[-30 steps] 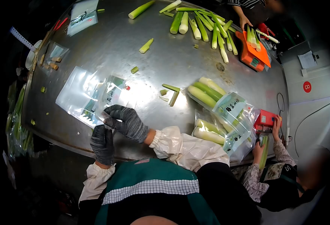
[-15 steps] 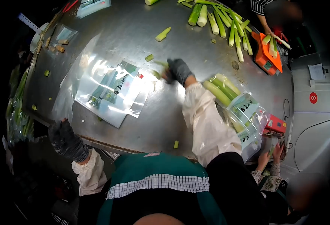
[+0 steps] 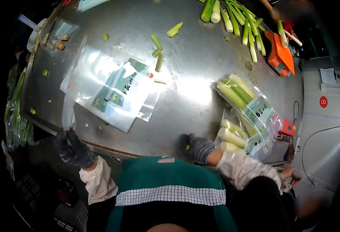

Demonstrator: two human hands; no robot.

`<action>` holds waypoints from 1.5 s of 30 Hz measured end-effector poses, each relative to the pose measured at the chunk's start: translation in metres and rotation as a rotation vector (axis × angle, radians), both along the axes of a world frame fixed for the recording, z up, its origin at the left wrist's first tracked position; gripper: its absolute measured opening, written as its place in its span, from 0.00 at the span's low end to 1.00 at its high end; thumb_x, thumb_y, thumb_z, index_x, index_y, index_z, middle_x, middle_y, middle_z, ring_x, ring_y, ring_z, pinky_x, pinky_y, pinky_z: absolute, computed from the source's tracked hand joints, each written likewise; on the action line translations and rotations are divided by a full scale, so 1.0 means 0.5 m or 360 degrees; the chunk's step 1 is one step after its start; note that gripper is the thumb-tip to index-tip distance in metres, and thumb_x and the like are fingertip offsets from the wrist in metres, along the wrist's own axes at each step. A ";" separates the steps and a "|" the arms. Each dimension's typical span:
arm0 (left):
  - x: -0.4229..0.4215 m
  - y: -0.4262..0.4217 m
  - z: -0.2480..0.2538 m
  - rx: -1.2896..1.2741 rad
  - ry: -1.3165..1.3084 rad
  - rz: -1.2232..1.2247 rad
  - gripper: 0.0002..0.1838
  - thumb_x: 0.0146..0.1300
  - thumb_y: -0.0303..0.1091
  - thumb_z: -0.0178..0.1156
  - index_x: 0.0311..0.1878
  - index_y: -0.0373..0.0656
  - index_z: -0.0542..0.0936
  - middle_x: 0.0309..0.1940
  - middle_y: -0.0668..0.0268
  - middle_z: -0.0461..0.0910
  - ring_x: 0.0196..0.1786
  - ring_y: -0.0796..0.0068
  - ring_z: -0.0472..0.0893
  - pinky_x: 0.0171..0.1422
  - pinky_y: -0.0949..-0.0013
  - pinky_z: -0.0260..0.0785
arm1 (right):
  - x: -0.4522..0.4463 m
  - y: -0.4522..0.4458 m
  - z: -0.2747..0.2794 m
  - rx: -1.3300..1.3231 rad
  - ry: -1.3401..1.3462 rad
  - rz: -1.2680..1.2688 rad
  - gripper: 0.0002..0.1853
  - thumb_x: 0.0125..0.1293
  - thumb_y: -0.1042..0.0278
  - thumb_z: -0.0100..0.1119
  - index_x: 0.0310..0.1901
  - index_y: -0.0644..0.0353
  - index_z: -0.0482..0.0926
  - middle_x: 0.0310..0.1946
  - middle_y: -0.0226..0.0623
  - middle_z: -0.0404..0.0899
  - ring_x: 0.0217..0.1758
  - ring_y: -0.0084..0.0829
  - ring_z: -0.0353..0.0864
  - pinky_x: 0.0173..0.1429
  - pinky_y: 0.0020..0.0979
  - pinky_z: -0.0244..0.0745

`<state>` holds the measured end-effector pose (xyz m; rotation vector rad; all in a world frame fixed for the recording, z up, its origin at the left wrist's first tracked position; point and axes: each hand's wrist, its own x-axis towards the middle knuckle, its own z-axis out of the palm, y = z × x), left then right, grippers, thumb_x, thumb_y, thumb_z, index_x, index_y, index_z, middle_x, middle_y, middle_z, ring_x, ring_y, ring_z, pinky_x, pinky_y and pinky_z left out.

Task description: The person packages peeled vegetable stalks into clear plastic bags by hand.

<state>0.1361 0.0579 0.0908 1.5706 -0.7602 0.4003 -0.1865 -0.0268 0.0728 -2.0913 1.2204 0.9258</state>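
Note:
My left hand (image 3: 75, 150), in a grey glove, is pinched on the lower end of a clear plastic bag (image 3: 69, 110) at the table's front left edge. My right hand (image 3: 200, 148), also gloved, is low over the front edge beside a small green scrap (image 3: 188, 147); its fingertips are dark and blurred, so a grip cannot be made out. Flat printed bags (image 3: 115, 89) lie in a stack between and beyond the hands. To the right of my right hand are filled bags (image 3: 241, 116) of thick pale green stalks.
Cut pieces (image 3: 159, 62) lie mid-table. Loose stalks (image 3: 250, 31) and an orange scale (image 3: 280, 58) are at the back right. A red device (image 3: 288, 128) stands at the right edge. Parts of two other people show at right. A small bag with brown-ended tools (image 3: 59, 42) lies back left.
Both hands have come apart. My left hand moved left with a bag; my right hand swept over the cut pieces, shifting them, then came back to the front edge. The view has shifted.

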 end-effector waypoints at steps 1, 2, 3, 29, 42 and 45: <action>-0.004 -0.003 -0.001 0.0114 -0.0078 0.0024 0.05 0.51 0.19 0.56 0.32 0.36 0.74 0.29 0.65 0.74 0.32 0.76 0.72 0.38 0.74 0.65 | 0.024 0.003 0.028 0.0241 0.0051 -0.0309 0.23 0.54 0.61 0.49 0.51 0.62 0.65 0.42 0.51 0.72 0.44 0.39 0.75 0.48 0.36 0.69; -0.006 -0.006 -0.009 0.0112 -0.0103 0.0033 0.05 0.50 0.19 0.57 0.32 0.37 0.74 0.28 0.65 0.74 0.32 0.75 0.72 0.39 0.73 0.65 | 0.029 0.011 0.026 0.0229 0.0042 -0.0308 0.23 0.54 0.61 0.49 0.51 0.62 0.65 0.42 0.51 0.72 0.44 0.39 0.75 0.48 0.36 0.69; -0.007 -0.007 -0.013 0.0094 -0.0115 0.0038 0.05 0.50 0.19 0.57 0.32 0.37 0.74 0.28 0.65 0.74 0.32 0.75 0.72 0.39 0.73 0.65 | 0.032 0.023 0.020 0.0198 -0.0007 -0.0476 0.21 0.54 0.65 0.49 0.50 0.62 0.65 0.44 0.51 0.71 0.48 0.41 0.72 0.52 0.36 0.66; -0.115 -0.060 -0.052 0.0657 0.0044 -0.0654 0.09 0.44 0.19 0.58 0.22 0.40 0.67 0.19 0.62 0.65 0.24 0.66 0.66 0.29 0.67 0.59 | 0.240 -0.194 0.066 -0.0013 -0.1408 -0.0657 0.21 0.58 0.49 0.49 0.30 0.63 0.75 0.22 0.49 0.74 0.29 0.44 0.76 0.37 0.35 0.70; -0.175 -0.124 -0.060 0.1041 -0.0124 -0.0891 0.09 0.40 0.28 0.62 0.19 0.43 0.69 0.18 0.60 0.68 0.24 0.58 0.70 0.26 0.62 0.60 | 0.190 -0.080 0.026 -0.0300 -0.2235 -0.0069 0.10 0.54 0.65 0.52 0.36 0.59 0.75 0.38 0.42 0.72 0.42 0.40 0.72 0.49 0.35 0.67; -0.169 -0.116 -0.060 0.0977 -0.0116 -0.0990 0.11 0.41 0.27 0.64 0.19 0.41 0.68 0.15 0.61 0.66 0.19 0.63 0.68 0.23 0.65 0.59 | 0.189 -0.073 0.018 -0.0310 -0.2101 -0.0133 0.11 0.54 0.64 0.52 0.38 0.59 0.75 0.39 0.42 0.73 0.43 0.41 0.72 0.49 0.35 0.68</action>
